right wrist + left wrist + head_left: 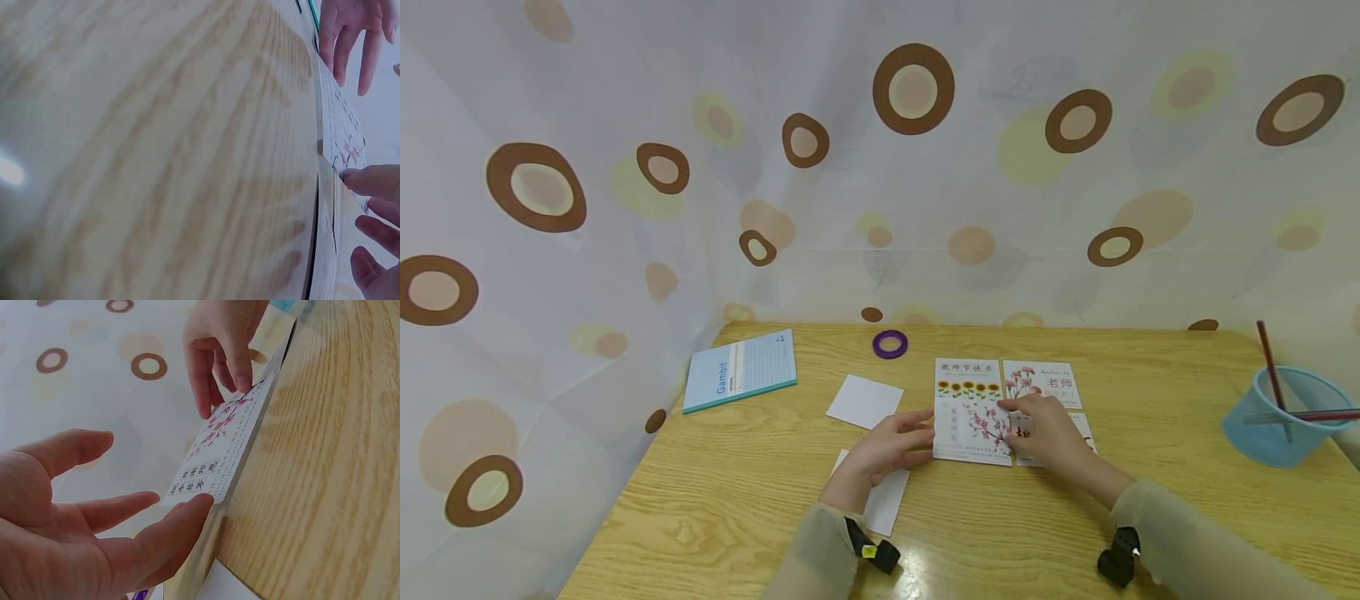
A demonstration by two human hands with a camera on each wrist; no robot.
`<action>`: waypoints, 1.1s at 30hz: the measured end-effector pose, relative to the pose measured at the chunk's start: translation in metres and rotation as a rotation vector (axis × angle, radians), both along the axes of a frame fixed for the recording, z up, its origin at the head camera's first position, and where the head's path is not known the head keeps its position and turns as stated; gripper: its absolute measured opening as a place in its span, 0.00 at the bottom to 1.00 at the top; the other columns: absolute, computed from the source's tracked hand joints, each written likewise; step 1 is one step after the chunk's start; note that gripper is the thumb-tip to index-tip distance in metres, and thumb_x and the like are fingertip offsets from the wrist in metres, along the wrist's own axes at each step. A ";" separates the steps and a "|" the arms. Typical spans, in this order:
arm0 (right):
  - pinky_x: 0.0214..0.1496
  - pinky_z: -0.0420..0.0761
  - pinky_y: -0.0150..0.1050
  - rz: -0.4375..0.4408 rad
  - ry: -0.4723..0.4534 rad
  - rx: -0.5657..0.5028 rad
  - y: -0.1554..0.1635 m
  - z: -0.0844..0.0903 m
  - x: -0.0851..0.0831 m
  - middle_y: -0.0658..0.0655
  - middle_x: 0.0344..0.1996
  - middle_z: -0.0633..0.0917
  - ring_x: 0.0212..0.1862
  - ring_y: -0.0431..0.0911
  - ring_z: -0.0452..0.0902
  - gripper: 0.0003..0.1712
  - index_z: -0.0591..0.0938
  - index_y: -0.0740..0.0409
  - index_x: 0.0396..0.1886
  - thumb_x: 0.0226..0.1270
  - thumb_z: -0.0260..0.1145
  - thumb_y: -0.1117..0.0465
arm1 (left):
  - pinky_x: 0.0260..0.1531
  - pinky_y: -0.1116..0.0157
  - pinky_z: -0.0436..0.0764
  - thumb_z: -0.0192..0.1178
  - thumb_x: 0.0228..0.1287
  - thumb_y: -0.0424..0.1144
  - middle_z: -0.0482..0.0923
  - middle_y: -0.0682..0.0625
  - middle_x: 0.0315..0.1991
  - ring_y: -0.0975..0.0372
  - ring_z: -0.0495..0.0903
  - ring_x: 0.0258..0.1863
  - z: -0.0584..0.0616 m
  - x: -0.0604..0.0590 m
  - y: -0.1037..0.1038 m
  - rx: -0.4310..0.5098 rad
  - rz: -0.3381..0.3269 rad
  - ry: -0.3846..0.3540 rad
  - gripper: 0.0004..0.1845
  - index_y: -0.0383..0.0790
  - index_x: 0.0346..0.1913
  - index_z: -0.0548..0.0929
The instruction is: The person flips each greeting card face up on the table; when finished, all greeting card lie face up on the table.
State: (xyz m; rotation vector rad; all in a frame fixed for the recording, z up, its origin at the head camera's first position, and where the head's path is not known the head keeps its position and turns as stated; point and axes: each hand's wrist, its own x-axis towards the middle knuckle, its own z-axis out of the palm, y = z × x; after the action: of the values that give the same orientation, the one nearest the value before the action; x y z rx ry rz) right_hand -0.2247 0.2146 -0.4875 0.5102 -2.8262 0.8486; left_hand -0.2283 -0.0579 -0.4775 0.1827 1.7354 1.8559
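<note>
A card with pink blossoms (988, 427) lies just below a card with a row of sunflowers (967, 379). My right hand (1051, 433) holds the blossom card by its right side, thumb and forefinger spread along it. In the left wrist view, the thumb (242, 381) presses on the printed face. My left hand (887, 450) has its fingers loosely extended, fingertips right at the card's left edge. Right of these, a card with pink carnations (1033, 383) lies above another printed card (1086, 429), which my right hand partly covers.
Left of the cards lie two white cards, one flat (865, 401) and one (886, 504) partly under my left forearm. Farther back are a purple tape ring (890, 344) and a blue notebook (741, 371). A blue cup (1273, 425) with pencils stands far right.
</note>
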 end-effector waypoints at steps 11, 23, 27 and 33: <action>0.53 0.70 0.56 0.029 0.032 0.085 0.004 -0.003 0.003 0.62 0.52 0.85 0.52 0.60 0.72 0.32 0.83 0.61 0.57 0.50 0.80 0.60 | 0.63 0.55 0.77 0.51 0.75 0.33 0.70 0.34 0.66 0.47 0.76 0.63 -0.002 -0.002 0.000 -0.006 -0.001 -0.013 0.29 0.32 0.75 0.60; 0.61 0.68 0.61 0.109 0.167 0.230 0.009 -0.009 0.003 0.62 0.52 0.85 0.53 0.62 0.77 0.32 0.85 0.54 0.53 0.45 0.82 0.52 | 0.65 0.53 0.75 0.51 0.75 0.34 0.67 0.32 0.68 0.44 0.73 0.65 0.000 0.001 -0.002 0.001 -0.018 -0.010 0.30 0.31 0.75 0.58; 0.60 0.67 0.63 0.112 0.145 0.231 0.010 -0.009 0.004 0.62 0.54 0.84 0.55 0.65 0.73 0.32 0.85 0.53 0.53 0.46 0.82 0.51 | 0.65 0.53 0.75 0.51 0.75 0.34 0.69 0.32 0.67 0.44 0.73 0.65 0.001 0.001 -0.001 0.003 -0.016 -0.019 0.30 0.31 0.75 0.58; 0.58 0.68 0.67 0.107 0.132 0.242 0.010 -0.009 0.005 0.62 0.55 0.84 0.58 0.68 0.71 0.31 0.86 0.51 0.53 0.46 0.82 0.51 | 0.65 0.53 0.75 0.51 0.76 0.34 0.68 0.31 0.67 0.44 0.72 0.66 0.001 0.002 -0.001 0.003 -0.019 -0.019 0.30 0.31 0.75 0.58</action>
State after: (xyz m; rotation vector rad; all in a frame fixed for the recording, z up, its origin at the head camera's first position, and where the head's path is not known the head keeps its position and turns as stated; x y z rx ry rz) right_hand -0.2199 0.2248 -0.4968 0.7266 -2.8139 0.4693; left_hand -0.2263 -0.0590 -0.4766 0.1815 1.7121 1.8411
